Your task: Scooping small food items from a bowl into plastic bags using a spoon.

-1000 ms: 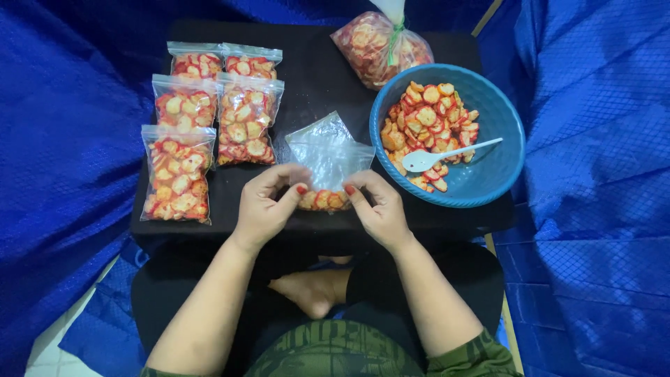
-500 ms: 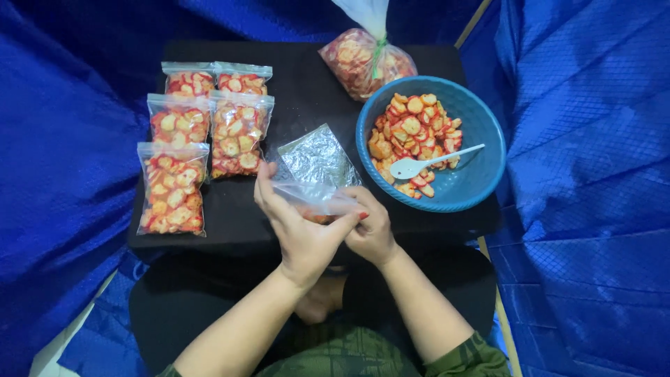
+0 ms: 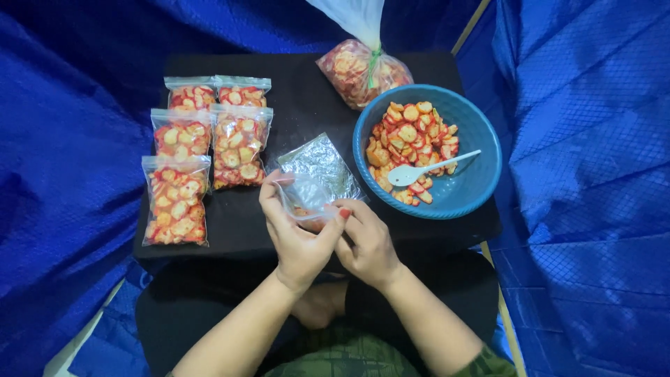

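Both hands meet at the near edge of the black table [image 3: 307, 105], working on a small clear bag [image 3: 317, 178]. The left hand [image 3: 296, 237] has its fingers [image 3: 269, 199] curled round the bag's left side, pinching the open mouth. The right hand [image 3: 366, 241] presses in just beside it, thumb and forefinger closed on the same rim (a red-painted nail shows at the tip). A few orange-red snack slices sit low in the bag, partly hidden by the fingers; the bag's upper part lies flat on the table, between the hands and the blue bowl [image 3: 481, 178].

The bowl stands on the right side of the table, holding a heap of the same round orange and red slices [image 3: 408, 136], with a white plastic spoon [image 3: 426, 169] resting across them, handle pointing right. Behind the bowl, touching its far rim, lies a large clear sack [image 3: 363, 66] of slices, tied at the neck with a green band.

On the left side of the table lie five filled zip bags [image 3: 209, 150], set in two columns, edges touching or overlapping. Blue tarpaulin [image 3: 593, 174] surrounds the table on all sides. Below the table edge the person's bare foot [image 3: 317, 307] shows between the forearms.
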